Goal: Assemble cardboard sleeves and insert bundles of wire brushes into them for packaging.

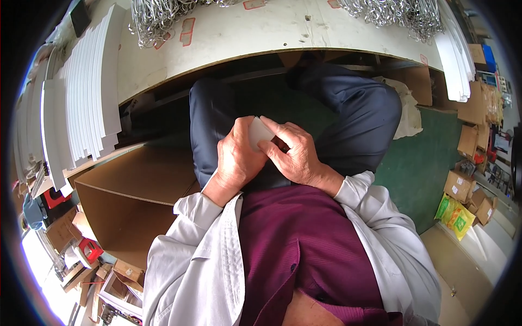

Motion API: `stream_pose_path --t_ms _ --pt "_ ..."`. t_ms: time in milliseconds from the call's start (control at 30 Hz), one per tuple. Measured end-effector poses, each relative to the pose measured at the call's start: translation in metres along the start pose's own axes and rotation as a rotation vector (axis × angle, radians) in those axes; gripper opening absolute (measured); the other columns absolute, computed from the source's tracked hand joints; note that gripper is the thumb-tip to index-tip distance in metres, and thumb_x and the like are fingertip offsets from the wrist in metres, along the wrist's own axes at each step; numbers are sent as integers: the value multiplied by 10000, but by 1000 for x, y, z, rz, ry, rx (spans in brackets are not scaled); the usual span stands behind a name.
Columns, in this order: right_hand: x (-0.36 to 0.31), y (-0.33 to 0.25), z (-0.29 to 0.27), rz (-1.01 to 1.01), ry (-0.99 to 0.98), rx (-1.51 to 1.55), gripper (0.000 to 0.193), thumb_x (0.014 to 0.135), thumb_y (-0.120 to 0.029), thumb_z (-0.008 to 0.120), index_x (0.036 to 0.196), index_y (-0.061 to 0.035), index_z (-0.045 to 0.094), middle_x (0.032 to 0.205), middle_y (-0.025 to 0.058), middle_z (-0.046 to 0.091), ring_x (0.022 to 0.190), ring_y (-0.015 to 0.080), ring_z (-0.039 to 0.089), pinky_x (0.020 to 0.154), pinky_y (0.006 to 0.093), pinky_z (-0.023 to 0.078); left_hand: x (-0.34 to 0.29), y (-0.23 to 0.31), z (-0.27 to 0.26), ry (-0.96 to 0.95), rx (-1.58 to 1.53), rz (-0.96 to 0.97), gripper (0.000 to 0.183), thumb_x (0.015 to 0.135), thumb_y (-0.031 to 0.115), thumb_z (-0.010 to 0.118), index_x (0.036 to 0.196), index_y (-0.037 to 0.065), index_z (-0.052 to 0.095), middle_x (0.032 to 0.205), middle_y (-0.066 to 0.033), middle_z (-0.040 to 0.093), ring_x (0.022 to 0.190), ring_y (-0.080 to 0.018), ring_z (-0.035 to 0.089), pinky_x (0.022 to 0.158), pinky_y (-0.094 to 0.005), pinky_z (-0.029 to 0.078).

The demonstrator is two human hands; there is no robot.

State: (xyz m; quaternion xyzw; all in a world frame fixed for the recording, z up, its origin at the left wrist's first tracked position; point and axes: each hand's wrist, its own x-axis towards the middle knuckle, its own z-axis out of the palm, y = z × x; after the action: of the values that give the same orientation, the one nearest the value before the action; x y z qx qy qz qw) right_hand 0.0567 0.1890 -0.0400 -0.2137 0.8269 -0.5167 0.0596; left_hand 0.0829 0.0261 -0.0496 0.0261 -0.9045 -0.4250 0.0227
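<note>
Tabletop (234,32) ahead, bent fingers (278,128) pinch white piece (261,134)

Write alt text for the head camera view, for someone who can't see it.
Two bare hands hold a small white piece in front of a pale workbench bearing heaps of shiny metal pieces. Long white strips and an open cardboard box are to the left.

The shirt (321,239) is maroon, finely lined; flanking it, a white jacket (201,261). Beyond it: white piece (261,135), navy trousers (359,117), cream bench (234,38) with red patches (187,31). Left of it, brown box (130,187); right, green floor (418,185).
</note>
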Motion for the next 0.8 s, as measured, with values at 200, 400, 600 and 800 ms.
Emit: stream_pose_path --t_ms 200,400,600,800 --pt "8 4 6 -53 46 5 462 889 -125 752 1306 42 645 869 183 702 756 307 659 731 408 535 7 -3 0 42 -1 18 492 754 123 803 1176 33 568 945 -210 718 848 -417 729 713 -475 611" --pt "7 1 17 1 36 192 350 906 -30 691 1245 53 675 865 197 697 739 335 683 695 389 545 -3 -4 -3 66 80 -5 453 773 139 770 1168 25 578 953 -200 716 823 -410 728 682 -483 607" --pt "15 1 12 260 -22 366 312 980 -48 654 1274 54 675 1101 140 765 952 111 700 834 278 564 4 2 -21 -39 12 -66 576 793 220 799 1276 12 564 1121 -243 690 993 -424 706 814 -481 589" --pt "51 -9 -1 48 -13 363 287 985 -71 683 1255 25 690 1027 88 741 843 96 663 726 253 542 -15 -15 -114 -392 -259 -299 267 874 161 799 1067 12 689 837 -68 633 739 -117 552 656 -315 480"
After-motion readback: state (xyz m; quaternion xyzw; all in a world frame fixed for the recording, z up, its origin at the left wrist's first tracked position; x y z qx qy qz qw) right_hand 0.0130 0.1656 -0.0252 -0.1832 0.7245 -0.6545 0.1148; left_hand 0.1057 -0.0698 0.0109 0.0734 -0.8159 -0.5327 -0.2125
